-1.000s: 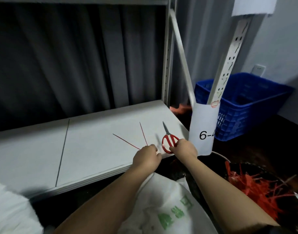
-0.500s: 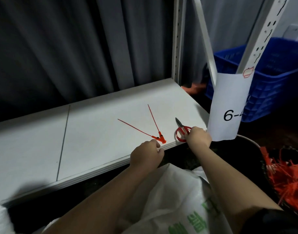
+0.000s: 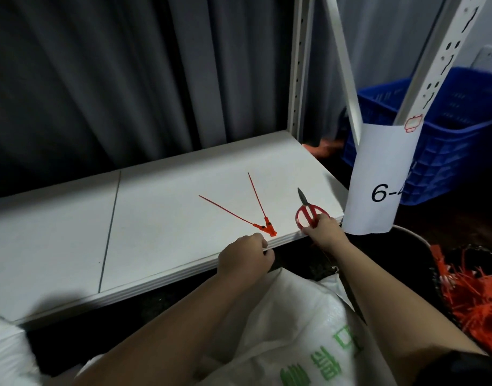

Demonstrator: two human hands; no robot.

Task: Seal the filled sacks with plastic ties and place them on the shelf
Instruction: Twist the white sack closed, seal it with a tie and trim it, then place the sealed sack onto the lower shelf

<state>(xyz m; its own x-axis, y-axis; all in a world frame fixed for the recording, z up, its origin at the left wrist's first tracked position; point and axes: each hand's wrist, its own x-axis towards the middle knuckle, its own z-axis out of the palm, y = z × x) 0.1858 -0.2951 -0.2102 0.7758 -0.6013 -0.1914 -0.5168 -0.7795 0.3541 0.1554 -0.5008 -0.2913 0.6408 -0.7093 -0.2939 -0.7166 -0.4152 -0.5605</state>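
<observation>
Two red plastic ties [image 3: 240,211] lie in a V on the white shelf board [image 3: 161,218], their heads near its front edge. Red-handled scissors [image 3: 307,211] rest on the shelf to the right of them, blades pointing away. My right hand [image 3: 324,231] has its fingers on the scissors' handle loops. My left hand [image 3: 245,256] is curled into a fist at the shelf's front edge, just below the tie heads, with nothing visible in it. A white woven sack with green print [image 3: 289,338] sits below my arms.
A shelf upright [image 3: 297,79] stands at the back right. A paper label reading "6-" [image 3: 378,176] wraps the front post. Behind it is a blue plastic crate [image 3: 448,129]. A dark bin holds several red ties [image 3: 473,296] at right. Another white sack [image 3: 5,355] is at bottom left.
My left hand drew back from the ties to the shelf edge, leaving their heads uncovered. My right hand stayed on the scissors' handles. The view moved closer and lower.
</observation>
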